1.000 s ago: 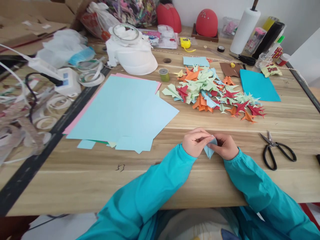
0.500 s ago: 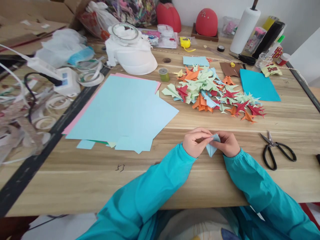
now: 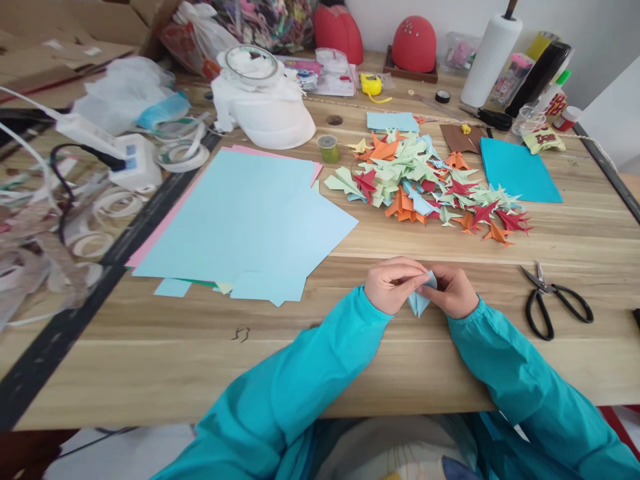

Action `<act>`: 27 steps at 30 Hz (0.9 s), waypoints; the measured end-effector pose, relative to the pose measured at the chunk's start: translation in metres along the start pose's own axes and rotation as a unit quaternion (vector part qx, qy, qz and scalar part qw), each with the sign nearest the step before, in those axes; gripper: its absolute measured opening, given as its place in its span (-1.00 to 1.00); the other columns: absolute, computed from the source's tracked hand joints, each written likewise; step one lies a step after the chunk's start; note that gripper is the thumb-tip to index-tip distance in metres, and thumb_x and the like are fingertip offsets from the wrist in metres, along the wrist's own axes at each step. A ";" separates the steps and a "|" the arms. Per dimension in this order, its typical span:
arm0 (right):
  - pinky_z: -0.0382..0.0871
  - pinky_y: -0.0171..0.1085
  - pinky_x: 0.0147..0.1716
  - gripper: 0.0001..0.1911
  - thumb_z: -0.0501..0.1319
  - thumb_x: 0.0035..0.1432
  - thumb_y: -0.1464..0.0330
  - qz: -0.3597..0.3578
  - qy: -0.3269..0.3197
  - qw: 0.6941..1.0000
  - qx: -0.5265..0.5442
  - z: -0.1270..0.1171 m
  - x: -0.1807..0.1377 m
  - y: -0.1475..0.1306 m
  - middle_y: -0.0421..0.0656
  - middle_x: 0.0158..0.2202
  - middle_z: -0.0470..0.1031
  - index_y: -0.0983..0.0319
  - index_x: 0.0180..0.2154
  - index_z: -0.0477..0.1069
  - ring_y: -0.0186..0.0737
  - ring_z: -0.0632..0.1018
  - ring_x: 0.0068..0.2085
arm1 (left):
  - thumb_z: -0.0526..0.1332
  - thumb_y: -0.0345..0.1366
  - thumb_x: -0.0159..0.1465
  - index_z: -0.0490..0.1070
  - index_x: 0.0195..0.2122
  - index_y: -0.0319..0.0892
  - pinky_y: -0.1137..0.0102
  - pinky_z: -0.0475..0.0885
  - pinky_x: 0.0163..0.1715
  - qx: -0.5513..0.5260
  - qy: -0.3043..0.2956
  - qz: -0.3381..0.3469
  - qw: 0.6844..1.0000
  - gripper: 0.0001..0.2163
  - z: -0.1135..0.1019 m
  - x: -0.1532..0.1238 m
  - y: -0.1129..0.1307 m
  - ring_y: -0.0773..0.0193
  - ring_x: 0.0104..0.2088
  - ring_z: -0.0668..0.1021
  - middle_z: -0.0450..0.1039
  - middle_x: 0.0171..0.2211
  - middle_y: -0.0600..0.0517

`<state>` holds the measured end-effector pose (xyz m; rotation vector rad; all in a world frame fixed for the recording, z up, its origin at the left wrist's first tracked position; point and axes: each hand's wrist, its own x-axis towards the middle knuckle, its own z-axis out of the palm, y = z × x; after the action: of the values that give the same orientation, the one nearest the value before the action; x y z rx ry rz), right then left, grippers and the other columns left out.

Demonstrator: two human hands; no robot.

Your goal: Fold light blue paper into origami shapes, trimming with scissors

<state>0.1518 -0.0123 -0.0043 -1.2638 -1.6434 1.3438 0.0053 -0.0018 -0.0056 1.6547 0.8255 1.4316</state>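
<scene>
A small light-blue folded paper [image 3: 419,304] is held between both hands above the near part of the wooden table. My left hand [image 3: 393,285] pinches its upper left side, fingers closed. On the right side, my right hand [image 3: 454,291] grips the same paper between thumb and fingers. Parts of the folds are covered by my fingers. Beyond my hands lies a pile of folded paper figures [image 3: 410,167] in pale green, orange, red and blue. Black-handled scissors [image 3: 543,291] rest to the right of my right hand, blades apart.
Large light-blue sheets [image 3: 235,213] lie to the left over pink paper. Behind them are a white cap [image 3: 270,120] and a spool of green thread [image 3: 329,149]. A bright blue sheet [image 3: 520,171] lies at the back right. Ribbon rolls and cables crowd the far left.
The folded paper has tilted and shifted slightly left in my fingers. Both hands keep their pinch and have barely moved.
</scene>
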 end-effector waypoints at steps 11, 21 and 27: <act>0.27 -0.33 -0.56 -0.74 0.32 -0.20 0.21 0.032 0.039 0.996 0.076 0.001 0.002 0.000 -0.26 -0.62 0.35 0.26 -0.54 0.36 -0.38 0.34 -0.57 | 0.17 -0.33 0.13 0.49 -0.45 -0.20 0.39 0.44 -0.34 -0.016 0.032 -0.051 0.998 -0.88 -0.002 0.001 -0.002 0.30 -0.36 0.50 0.48 -0.42 -0.04; 0.34 -0.29 -0.48 -0.74 0.33 -0.21 0.22 0.040 0.087 0.977 0.192 -0.004 0.004 -0.002 -0.21 -0.55 0.45 0.23 -0.46 0.44 -0.30 0.43 -0.51 | 0.24 -0.41 0.02 0.47 -0.42 -0.23 0.47 0.39 -0.49 -0.056 0.054 -0.095 0.992 -0.92 0.005 -0.002 -0.008 0.37 -0.44 0.45 0.41 -0.44 -0.01; 0.29 -0.29 -0.56 -0.69 0.17 -0.03 0.13 0.037 0.106 0.953 0.281 -0.007 0.007 0.009 -0.16 -0.57 0.46 0.24 -0.38 0.48 -0.27 0.43 -0.55 | 0.30 -0.39 -0.05 0.47 -0.44 -0.25 0.49 0.38 -0.50 -0.122 0.128 -0.154 0.972 -0.88 0.001 0.002 -0.013 0.41 -0.50 0.43 0.44 -0.49 0.03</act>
<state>0.1587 -0.0034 -0.0118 -1.0783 -0.9731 1.5183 0.0072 0.0059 -0.0158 1.1193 0.9593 1.4742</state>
